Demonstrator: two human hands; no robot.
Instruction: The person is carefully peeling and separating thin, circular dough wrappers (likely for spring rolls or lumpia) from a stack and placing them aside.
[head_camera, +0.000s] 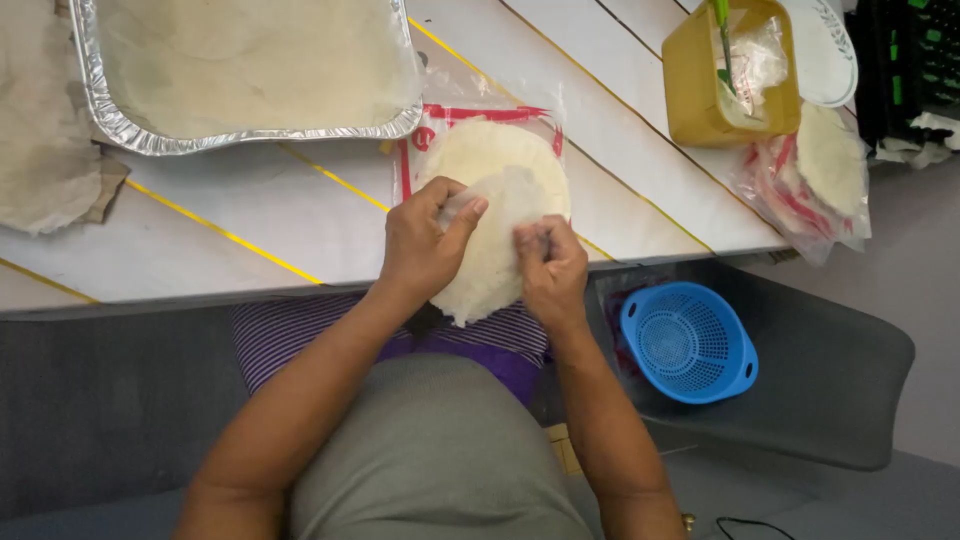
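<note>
Hands work thin wrappers over white plank table with yellow seams.

Single view, head-worn camera. Position: above the seated person, looking steeply down over chest and forearms. Facing: forward and down onto the near edge of a white table, which runs level across the frame. Range: close; the left hand and right hand sit at frame centre. Upper limit: a foil tray, cut off at the top. Lower right: a blue basket below table level. No second view, so no shared area.
</note>
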